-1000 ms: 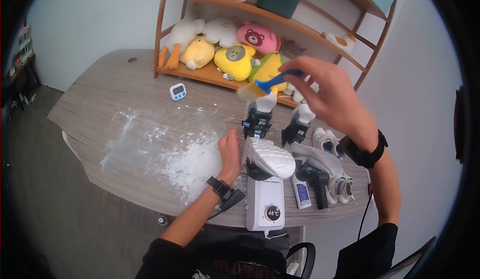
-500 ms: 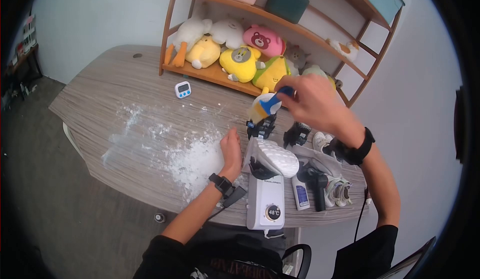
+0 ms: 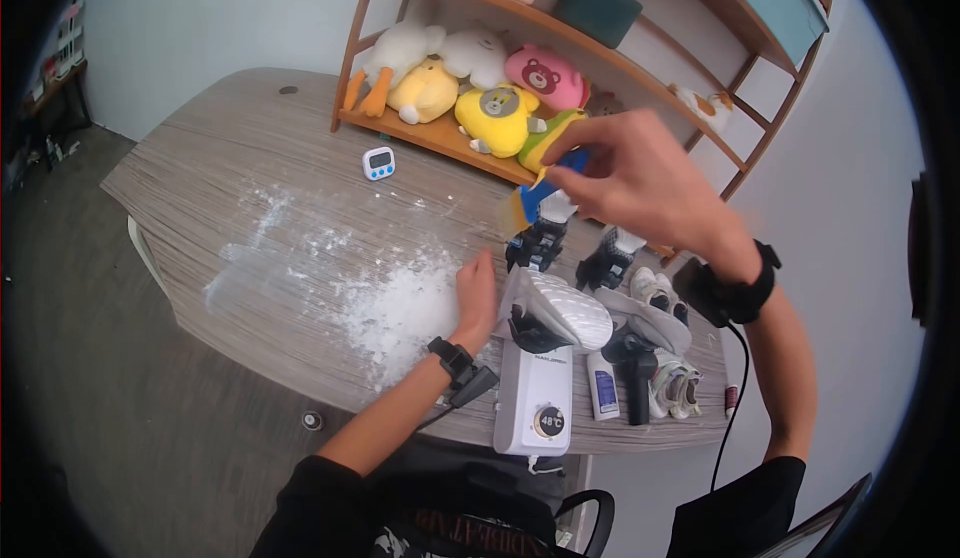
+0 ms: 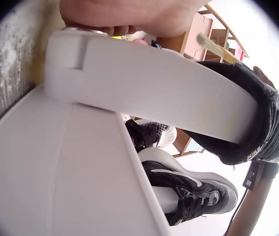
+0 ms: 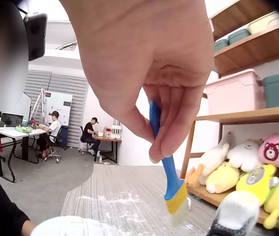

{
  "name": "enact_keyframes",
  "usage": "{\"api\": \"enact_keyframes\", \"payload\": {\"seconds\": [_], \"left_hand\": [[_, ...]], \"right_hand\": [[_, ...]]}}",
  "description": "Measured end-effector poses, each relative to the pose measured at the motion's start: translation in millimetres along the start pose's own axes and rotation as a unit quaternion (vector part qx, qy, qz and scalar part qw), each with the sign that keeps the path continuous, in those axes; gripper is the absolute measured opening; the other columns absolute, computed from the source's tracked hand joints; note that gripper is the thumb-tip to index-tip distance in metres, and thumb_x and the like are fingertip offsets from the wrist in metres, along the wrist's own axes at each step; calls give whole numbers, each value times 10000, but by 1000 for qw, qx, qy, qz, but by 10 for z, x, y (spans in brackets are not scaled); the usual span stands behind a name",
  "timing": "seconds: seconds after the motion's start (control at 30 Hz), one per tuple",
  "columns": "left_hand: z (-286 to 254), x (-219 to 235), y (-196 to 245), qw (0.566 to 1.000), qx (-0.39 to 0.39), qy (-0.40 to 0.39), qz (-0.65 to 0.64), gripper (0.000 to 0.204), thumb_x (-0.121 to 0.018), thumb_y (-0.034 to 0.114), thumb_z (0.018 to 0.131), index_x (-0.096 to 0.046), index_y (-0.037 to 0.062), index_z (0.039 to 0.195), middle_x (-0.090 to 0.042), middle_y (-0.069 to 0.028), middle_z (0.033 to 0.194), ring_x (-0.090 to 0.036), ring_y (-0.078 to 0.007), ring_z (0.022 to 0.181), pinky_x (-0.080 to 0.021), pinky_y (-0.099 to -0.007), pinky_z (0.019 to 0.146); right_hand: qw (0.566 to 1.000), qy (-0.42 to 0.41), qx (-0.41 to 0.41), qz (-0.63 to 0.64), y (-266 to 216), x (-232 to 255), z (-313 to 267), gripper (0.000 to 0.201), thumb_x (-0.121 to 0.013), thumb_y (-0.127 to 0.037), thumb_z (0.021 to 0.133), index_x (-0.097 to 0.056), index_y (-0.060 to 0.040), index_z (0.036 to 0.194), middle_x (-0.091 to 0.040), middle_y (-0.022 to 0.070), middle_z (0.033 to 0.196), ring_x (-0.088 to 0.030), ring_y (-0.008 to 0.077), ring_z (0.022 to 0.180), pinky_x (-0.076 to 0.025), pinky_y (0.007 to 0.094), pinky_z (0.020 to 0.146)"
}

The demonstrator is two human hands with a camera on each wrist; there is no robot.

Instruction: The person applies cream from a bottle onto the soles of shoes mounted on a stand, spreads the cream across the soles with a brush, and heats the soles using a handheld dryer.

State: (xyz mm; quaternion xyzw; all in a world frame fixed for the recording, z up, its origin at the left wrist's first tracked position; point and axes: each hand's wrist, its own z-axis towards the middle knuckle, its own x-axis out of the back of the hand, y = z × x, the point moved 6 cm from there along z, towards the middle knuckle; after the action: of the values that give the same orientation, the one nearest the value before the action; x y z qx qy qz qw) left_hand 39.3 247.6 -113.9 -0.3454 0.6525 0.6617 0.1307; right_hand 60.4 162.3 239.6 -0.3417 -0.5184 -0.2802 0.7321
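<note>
My right hand, raised over the table, pinches the blue handle of a flat brush between thumb and fingertips. Its pale bristles point down. In the head view the brush overlaps an upright black shoe with a white sole. My left hand is low beside a white shoe dryer that reads 48 °C, its fingers loosely curled. A black shoe, white sole uppermost, sits on one dryer arm; another black shoe is on a second arm.
White powder is spread over the wooden table. A timer stands near the shelf of plush toys. To the right are a white bottle, a black hair dryer and white shoes. Two people sit at far desks.
The brush has dropped from above the upright shoe's toe to in front of it, its handle now steeper. My left hand stays beside the dryer. The head view has shifted slightly.
</note>
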Motion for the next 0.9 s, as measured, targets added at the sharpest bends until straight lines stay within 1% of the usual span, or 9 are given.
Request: {"api": "enact_keyframes", "payload": {"seconds": [0.07, 0.2, 0.27, 0.3, 0.4, 0.5, 0.57, 0.8, 0.9], "left_hand": [[12, 44, -45, 999, -10, -7, 48, 439, -463, 358, 1062, -444, 89, 715, -384, 10, 663, -345, -105, 629, -296, -329, 574], [28, 123, -65, 999, -10, 29, -24, 464, -368, 436, 1077, -425, 100, 763, -389, 1, 689, -339, -117, 636, -292, -321, 576], [42, 128, -87, 997, 1, 52, -53, 489, -299, 550, 1098, -432, 167, 824, -342, 58, 672, -268, -64, 548, -207, -273, 485], [46, 133, -90, 997, 2, 53, -52, 489, -299, 550, 1098, -432, 167, 824, -342, 58, 672, -268, -64, 548, -207, -273, 485], [16, 105, -89, 997, 17, 43, -62, 463, -317, 539, 1096, -437, 168, 847, -356, 61, 678, -272, -66, 550, -210, -270, 490], [-6, 94, -89, 995, 38, 44, -81, 447, -335, 535, 1091, -438, 171, 854, -353, 64, 680, -273, -69, 554, -214, -266, 500], [-9, 118, -86, 995, 48, 54, -72, 491, -336, 531, 1080, -463, 118, 847, -398, 22, 733, -351, -108, 667, -287, -290, 592], [7, 94, -88, 994, 60, 21, -90, 484, -346, 530, 1087, -469, 129, 846, -368, 38, 725, -315, -91, 656, -271, -286, 585], [3, 92, -107, 993, 69, 14, -97, 464, -361, 514, 1089, -475, 134, 849, -360, 48, 719, -302, -83, 647, -263, -280, 578]], "right_hand": [[998, -14, 52, -37, 54, -205, 121, 236, -720, -151, 877, -764, 57, 978, -730, 205, 777, -720, 316, 706, -579, 395, 719], [994, -80, 58, -46, 218, -625, 287, 225, -738, -160, 882, -766, 51, 956, -739, 238, 828, -736, 381, 795, -588, 437, 790], [985, -111, 98, -92, 263, -800, 331, 224, -740, -163, 888, -762, 55, 938, -731, 244, 822, -730, 386, 792, -588, 429, 792], [984, -141, 67, -88, 335, -892, 349, 262, -748, -207, 904, -758, 41, 989, -727, 241, 836, -717, 390, 843, -564, 432, 794], [971, -156, 85, -160, 441, -1050, 363, 243, -760, -195, 895, -754, 38, 960, -721, 238, 857, -709, 399, 878, -555, 446, 811], [966, -137, 123, -180, 373, -1018, 370, 217, -777, -173, 875, -743, 35, 928, -717, 235, 884, -698, 400, 929, -544, 459, 830], [965, -122, 129, -192, 315, -965, 384, 215, -784, -167, 866, -739, 35, 923, -716, 234, 889, -695, 400, 924, -543, 461, 825], [970, -63, 137, -190, 177, -569, 389, 204, -785, -100, 803, -698, 65, 884, -706, 254, 910, -699, 419, 972, -564, 471, 851], [974, -83, 110, -177, 196, -385, 359, 211, -795, -110, 809, -712, 50, 917, -711, 244, 918, -697, 410, 973, -557, 465, 859]]}}
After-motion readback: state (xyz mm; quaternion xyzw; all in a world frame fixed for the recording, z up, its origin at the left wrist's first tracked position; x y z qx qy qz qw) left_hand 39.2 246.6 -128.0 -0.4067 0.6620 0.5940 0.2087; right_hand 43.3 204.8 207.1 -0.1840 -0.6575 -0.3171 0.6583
